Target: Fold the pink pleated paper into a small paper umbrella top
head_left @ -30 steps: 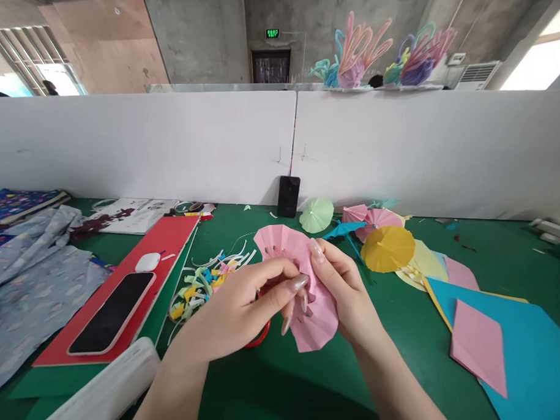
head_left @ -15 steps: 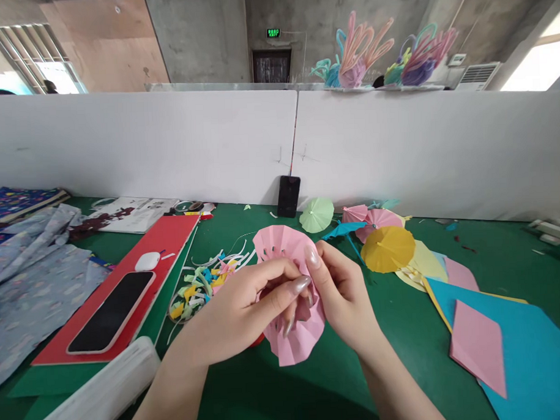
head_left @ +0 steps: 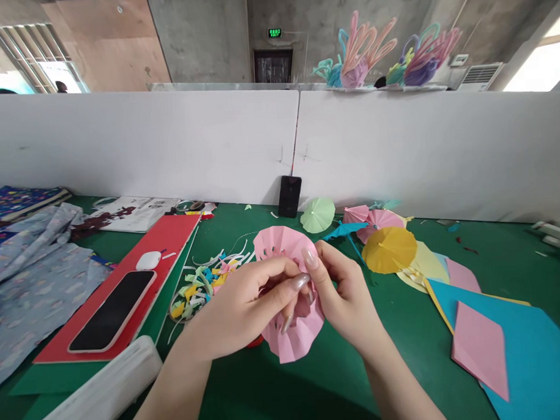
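A pleated, round pink paper piece (head_left: 297, 344) with a row of small slits is held upright between my hands, above the green table. My left hand (head_left: 260, 296) pinches it near the middle, its fingertips partly inside the folds. At the paper's right edge, my right hand (head_left: 340, 293) grips with the thumb in front and curled fingers behind. Small paper umbrellas lie beyond my right hand: a green one (head_left: 317, 215), a blue one (head_left: 345, 230) and a yellow one (head_left: 390, 250).
Paper scraps (head_left: 204, 283) lie left of my hands. Farther left are a phone (head_left: 112, 311) on a red board (head_left: 173, 229) and a white roll (head_left: 103, 394). Blue sheets (head_left: 537, 342) lie right. A black phone (head_left: 289, 196) leans on the white partition (head_left: 190, 146).
The pink paper's lower edge has shifted up slightly. Both hands keep nearly the same grip, and the whole view has moved a little.
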### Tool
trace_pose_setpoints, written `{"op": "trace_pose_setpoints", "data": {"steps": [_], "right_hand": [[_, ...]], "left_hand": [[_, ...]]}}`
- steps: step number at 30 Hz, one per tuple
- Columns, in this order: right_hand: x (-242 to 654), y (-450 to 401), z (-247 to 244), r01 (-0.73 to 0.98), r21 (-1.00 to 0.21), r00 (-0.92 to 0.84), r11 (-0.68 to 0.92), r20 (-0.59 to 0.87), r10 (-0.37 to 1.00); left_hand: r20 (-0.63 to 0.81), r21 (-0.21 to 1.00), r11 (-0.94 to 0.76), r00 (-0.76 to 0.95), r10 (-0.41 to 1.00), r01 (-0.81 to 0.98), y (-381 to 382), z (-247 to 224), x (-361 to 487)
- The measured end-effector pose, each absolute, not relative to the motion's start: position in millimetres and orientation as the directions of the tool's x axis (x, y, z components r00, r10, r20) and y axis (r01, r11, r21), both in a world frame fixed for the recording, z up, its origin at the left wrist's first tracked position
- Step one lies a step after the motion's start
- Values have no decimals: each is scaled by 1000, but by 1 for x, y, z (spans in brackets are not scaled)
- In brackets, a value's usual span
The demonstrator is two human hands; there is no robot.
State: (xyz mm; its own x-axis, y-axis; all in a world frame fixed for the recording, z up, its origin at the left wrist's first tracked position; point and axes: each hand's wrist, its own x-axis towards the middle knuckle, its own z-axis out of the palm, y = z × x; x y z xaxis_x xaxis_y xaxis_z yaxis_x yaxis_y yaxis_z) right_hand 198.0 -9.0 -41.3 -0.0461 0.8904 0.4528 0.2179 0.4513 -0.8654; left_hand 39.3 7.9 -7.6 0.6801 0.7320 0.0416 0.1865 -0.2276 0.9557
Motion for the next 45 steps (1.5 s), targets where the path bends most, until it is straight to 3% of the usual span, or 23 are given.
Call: {"op": "trace_pose_setpoints", "data": {"steps": [24, 31, 36, 42, 45], "right_hand": [[199, -9, -40, 223, -886, -64, 407, 403, 913], [199, -4, -42, 182, -876, -2, 446, 454, 891], [206, 0, -39, 165, -891, 143, 424, 447, 883], [210, 2, -40, 40, -919, 134, 392, 393, 909], [214, 4, -41, 9, -926, 154, 378, 375, 914]], "left_hand": [[47, 944, -248, 655, 754, 218, 8, -8, 41], [77, 938, -272, 635, 768, 215, 6, -10, 46], [132, 878, -332, 491, 861, 346, 9, -7, 36], [364, 807, -352, 70, 929, 474, 35, -16, 22], [295, 852, -309, 101, 950, 422, 48, -29, 26]]}}
